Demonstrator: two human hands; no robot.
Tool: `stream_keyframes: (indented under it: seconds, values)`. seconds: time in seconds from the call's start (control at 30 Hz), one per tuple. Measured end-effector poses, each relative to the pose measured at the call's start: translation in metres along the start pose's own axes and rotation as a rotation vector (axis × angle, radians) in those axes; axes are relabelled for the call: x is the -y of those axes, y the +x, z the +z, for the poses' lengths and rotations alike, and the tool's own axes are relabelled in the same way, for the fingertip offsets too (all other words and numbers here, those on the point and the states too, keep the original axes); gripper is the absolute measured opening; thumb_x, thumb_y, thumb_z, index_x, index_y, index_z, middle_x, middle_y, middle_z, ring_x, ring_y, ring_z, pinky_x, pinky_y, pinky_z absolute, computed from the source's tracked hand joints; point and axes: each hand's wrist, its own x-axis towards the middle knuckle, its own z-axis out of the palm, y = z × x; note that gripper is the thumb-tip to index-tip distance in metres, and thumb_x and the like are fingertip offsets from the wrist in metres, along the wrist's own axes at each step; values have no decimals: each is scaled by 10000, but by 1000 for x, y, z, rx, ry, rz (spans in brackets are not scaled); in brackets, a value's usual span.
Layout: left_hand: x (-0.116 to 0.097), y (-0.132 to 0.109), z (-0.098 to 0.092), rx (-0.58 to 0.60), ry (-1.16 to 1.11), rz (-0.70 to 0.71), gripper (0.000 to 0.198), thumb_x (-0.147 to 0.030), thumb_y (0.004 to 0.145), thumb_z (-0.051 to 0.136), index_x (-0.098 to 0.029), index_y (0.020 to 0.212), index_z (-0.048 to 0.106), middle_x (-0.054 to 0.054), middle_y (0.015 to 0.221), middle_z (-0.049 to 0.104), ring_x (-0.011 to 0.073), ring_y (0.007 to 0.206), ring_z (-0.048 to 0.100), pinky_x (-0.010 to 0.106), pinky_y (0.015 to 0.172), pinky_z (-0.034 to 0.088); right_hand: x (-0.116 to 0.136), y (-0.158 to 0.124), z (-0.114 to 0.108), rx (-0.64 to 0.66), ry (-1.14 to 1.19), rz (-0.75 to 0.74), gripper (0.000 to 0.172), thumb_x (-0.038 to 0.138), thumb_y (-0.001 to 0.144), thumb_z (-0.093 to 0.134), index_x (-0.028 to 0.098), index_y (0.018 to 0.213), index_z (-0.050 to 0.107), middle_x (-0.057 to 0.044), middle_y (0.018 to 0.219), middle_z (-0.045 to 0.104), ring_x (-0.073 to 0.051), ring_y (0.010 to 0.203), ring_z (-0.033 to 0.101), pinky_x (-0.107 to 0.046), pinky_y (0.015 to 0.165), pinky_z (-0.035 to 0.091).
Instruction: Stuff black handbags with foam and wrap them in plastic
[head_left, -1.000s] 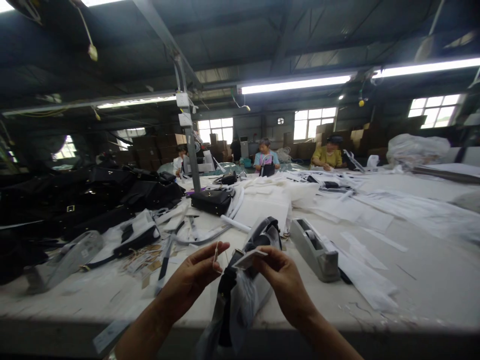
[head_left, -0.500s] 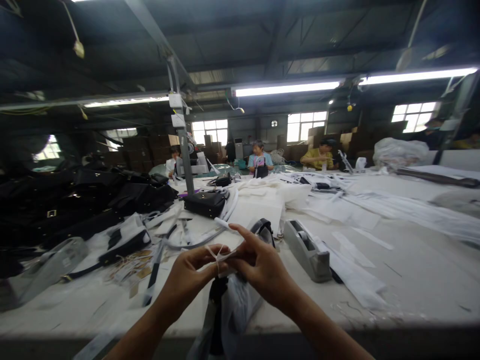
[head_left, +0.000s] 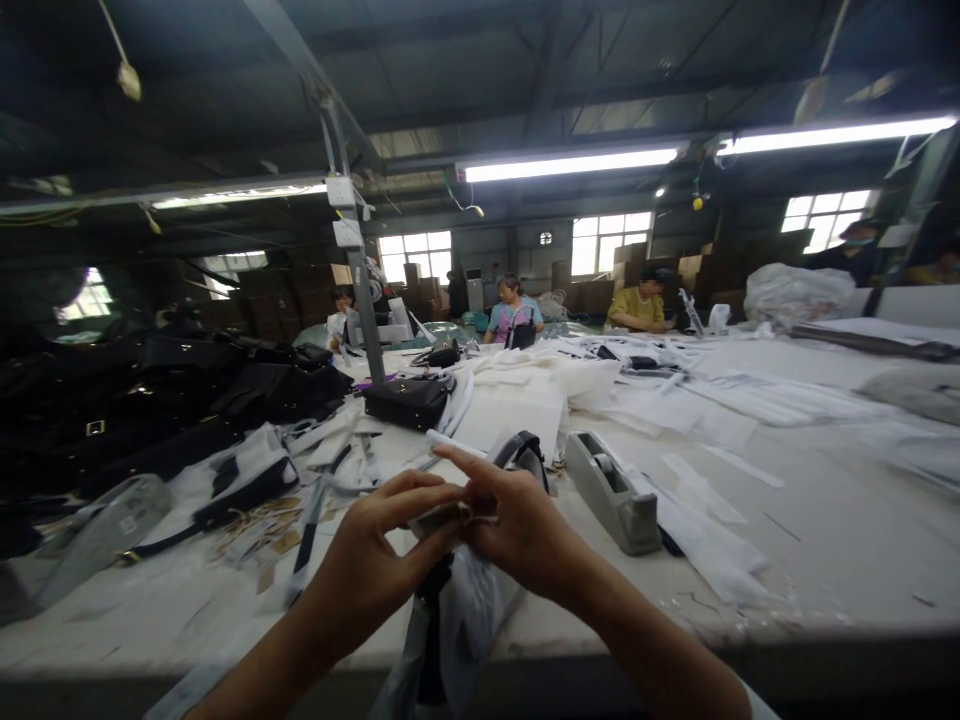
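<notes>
Above the table's near edge, my left hand (head_left: 386, 545) closes thumb and fingers on a small pale flat piece (head_left: 437, 518). Its exact kind is not clear. My right hand (head_left: 517, 525) meets it from the other side, fingers pinched at the piece's end and index finger pointing out to the left; what lies within that pinch is mostly hidden. Directly below my hands hangs a black strap-like part (head_left: 431, 640) beside white wrapping (head_left: 476, 610). Just behind my right hand a dark wrapped handle (head_left: 525, 452) stands up in a loop.
A grey tape dispenser (head_left: 615, 495) stands right of my hands. Loose tags (head_left: 259, 530) and a partly wrapped black bag (head_left: 244, 490) lie to the left, before a heap of black bags (head_left: 150, 400). White sheets (head_left: 517, 410) cover the middle. Co-workers sit across the table.
The thin white string that crossed between my fingers no longer shows; a pale flat piece now does. My left fingers have stretched toward the right hand, and the view has shifted slightly.
</notes>
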Motion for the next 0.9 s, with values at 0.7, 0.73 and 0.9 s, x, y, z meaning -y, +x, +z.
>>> stream_keyframes:
  seconds: [0.7, 0.73, 0.9]
  values:
    - [37, -75, 3, -580, -290, -465, 583, -509, 735, 774, -301, 1256, 614, 1, 1232, 669, 280, 1244, 537, 255, 843, 556, -31, -27, 41, -229, 578, 178, 334, 362, 861, 703, 206, 1155, 678, -60, 957, 769, -225, 963, 711, -369, 927, 528]
    - [35, -78, 3, -604, -274, -442, 559, -496, 743, 772, -306, 1245, 619, -10, 1253, 663, 280, 1263, 524, 260, 877, 546, -32, -27, 42, -217, 515, 133, 300, 333, 884, 673, 212, 1159, 681, -54, 977, 767, -218, 976, 707, -369, 945, 522]
    - [10, -88, -1, -719, -149, -349, 479, -467, 740, 777, -341, 1184, 649, -54, 1285, 652, 294, 1263, 532, 293, 920, 543, -39, -26, 43, -171, 247, -16, 268, 181, 924, 545, 225, 1123, 719, -54, 1101, 736, -205, 1072, 669, -359, 988, 504]
